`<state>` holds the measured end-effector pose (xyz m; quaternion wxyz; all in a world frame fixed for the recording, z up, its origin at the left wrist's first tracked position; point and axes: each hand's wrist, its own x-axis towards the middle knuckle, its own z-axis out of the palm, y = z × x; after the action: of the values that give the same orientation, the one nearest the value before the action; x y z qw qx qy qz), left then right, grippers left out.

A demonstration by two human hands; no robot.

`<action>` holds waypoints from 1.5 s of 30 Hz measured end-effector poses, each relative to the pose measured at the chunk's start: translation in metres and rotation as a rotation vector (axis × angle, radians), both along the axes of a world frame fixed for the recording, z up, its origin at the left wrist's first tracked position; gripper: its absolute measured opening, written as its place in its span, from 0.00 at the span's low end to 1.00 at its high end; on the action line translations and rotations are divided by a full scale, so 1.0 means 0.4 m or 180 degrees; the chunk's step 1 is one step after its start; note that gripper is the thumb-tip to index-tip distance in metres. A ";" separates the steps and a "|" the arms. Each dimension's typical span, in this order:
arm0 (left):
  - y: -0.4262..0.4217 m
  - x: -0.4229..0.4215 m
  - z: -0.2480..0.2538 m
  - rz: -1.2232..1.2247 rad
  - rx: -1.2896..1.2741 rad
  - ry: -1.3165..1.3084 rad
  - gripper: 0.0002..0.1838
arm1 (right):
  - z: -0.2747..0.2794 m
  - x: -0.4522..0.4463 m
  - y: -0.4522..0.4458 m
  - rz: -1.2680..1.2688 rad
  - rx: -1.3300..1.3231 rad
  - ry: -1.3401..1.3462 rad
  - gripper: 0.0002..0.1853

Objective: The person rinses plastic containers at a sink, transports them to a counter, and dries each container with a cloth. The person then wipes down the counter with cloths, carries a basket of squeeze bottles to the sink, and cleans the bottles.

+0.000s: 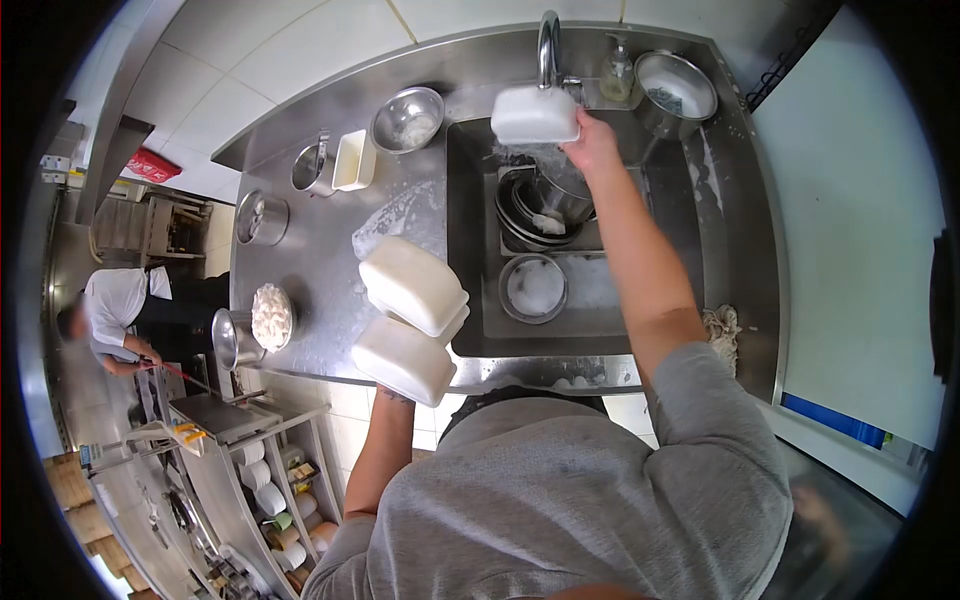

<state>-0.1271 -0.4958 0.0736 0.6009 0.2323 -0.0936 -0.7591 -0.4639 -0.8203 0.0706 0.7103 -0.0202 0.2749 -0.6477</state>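
Observation:
My right hand (592,142) grips one end of a white rectangular container (533,114), held bottom up beneath the faucet (548,50). My left hand is hidden behind another white container (403,360); only the wrist (394,400) shows below it. That container is tilted over the counter's front edge, apparently held from beneath. Against it rests a further white container (412,284), upside down. Below my right hand, the sink (465,300) holds a metal pot (565,195), dark round pans (512,215) and a round bowl of suds (533,288).
Metal bowls (408,120), pots (262,218) and a cream rectangular container (354,160) stand along the counter's left side. A heaped bowl of white pieces (272,318) sits near its edge. Behind the sink are a soap bottle (617,72) and a pot (677,95). Another person (130,310) works at far left.

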 end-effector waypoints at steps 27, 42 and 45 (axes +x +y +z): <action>-0.095 0.185 -0.084 0.0333 0.0478 -0.0061 0.27 | 0.028 0.337 0.392 0.0883 0.0443 0.1527 0.17; 0.090 0.557 -0.117 0.0332 0.0644 0.0004 0.29 | -0.724 0.534 0.364 0.2770 -0.0504 0.7733 0.44; 0.135 0.591 -0.113 0.0285 0.0805 0.0004 0.28 | -0.657 0.554 0.337 0.2577 0.1223 0.6224 0.41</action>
<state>0.1092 -0.4418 0.0283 0.6002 0.3097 0.0136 -0.7373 -0.2421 -0.6857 -0.1924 0.3354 -0.5071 0.7938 -0.0134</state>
